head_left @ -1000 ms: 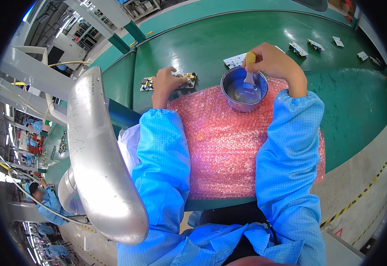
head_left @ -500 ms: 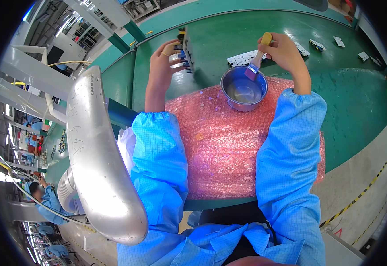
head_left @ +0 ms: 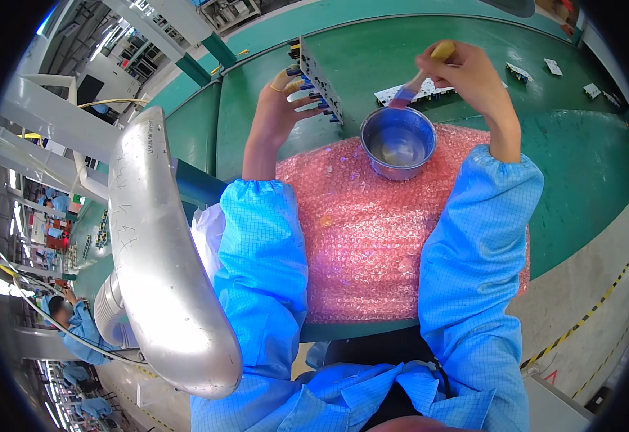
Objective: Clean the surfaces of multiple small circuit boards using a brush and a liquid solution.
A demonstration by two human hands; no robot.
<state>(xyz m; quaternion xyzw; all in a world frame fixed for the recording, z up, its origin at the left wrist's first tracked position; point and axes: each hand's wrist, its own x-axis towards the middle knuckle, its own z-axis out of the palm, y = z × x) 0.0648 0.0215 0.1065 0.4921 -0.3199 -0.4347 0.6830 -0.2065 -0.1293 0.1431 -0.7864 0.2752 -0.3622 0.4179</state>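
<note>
My left hand (head_left: 282,104) grips a circuit board (head_left: 319,81) by its component side, holding it up on edge with its pale face turned right. Between thumb and fingers of my right hand (head_left: 469,72) is the yellow handle of a paintbrush (head_left: 416,81). Its reddish bristles hover above the far rim of a round metal bowl (head_left: 398,144), which has some clear-looking liquid in it. Under the bowl lies a sheet of pink bubble wrap (head_left: 365,237). Part of the board's component side is hidden by my fingers.
Behind the bowl another white board (head_left: 386,96) lies on the green table (head_left: 559,165). Smaller boards (head_left: 519,72) sit farther right. A large silver lamp-like housing (head_left: 163,259) stands close by my left arm. A person in blue (head_left: 77,324) is at far left.
The brush has lifted out of the bowl to its far rim and tilted over. The board in my left hand has shifted right, turning its pale face more into view.
</note>
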